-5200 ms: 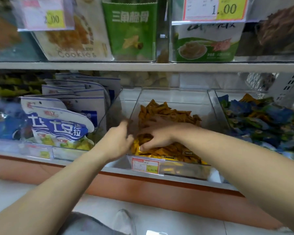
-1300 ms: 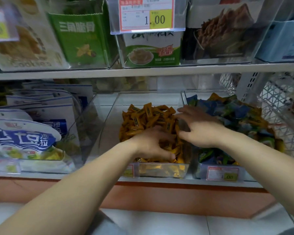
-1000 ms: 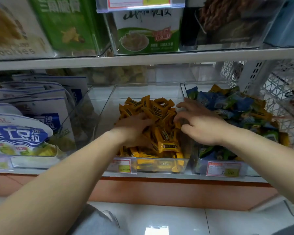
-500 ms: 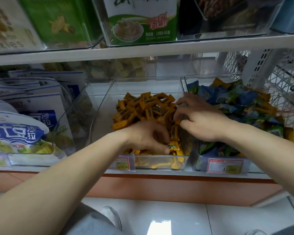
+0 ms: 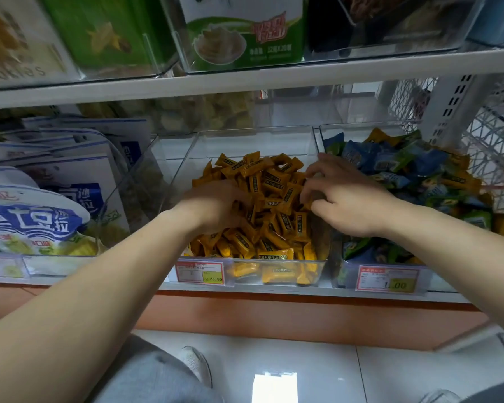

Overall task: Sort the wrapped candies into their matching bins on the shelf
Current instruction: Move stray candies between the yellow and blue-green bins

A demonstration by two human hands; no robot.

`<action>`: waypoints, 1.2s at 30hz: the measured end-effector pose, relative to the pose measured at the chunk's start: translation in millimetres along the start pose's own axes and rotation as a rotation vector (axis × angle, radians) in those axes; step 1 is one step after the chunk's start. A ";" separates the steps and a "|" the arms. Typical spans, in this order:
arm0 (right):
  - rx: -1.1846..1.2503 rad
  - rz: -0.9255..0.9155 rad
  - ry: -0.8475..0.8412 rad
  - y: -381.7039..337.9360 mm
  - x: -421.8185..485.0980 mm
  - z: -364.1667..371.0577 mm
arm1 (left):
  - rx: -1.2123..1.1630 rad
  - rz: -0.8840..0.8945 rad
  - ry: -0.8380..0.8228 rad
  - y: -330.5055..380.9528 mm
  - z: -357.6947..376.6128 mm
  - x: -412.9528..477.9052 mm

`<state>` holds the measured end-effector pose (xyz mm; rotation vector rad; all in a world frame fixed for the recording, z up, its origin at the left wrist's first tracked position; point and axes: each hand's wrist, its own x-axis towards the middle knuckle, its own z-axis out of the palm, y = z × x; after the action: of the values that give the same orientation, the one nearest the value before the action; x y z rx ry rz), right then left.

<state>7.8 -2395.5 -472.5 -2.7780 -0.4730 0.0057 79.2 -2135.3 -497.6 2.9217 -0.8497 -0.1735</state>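
Here, my left hand (image 5: pixel 216 205) lies blurred on the orange candies (image 5: pixel 269 181) in the middle bin (image 5: pixel 256 132), grip unreadable. My right hand (image 5: pixel 349 199) curls its fingers at their right edge; whether it pinches one, I cannot tell. Best lift strays singly, checking wrapper colour.

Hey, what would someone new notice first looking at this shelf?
The heap of orange candies in the middle clear bin stands out, with the left hand and right hand both reaching into it. To its right, a second bin is piled with blue and green candies.
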 end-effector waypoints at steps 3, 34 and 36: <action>-0.015 0.016 0.002 -2.5 -0.4 -0.2 | -0.142 0.014 0.160 5.1 -7.9 -2.3; 0.045 0.176 -0.014 -2.5 -1.1 5.2 | -0.416 -0.124 -0.168 15.5 -49.5 -3.0; 0.050 0.169 -0.012 -2.9 -0.7 5.3 | -0.375 -0.189 -0.071 7.3 -50.0 17.9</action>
<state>5.9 -2391.5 -476.6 -2.7609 -0.2359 0.0728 97.1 -2148.1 -448.7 2.6467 -0.4819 -0.4046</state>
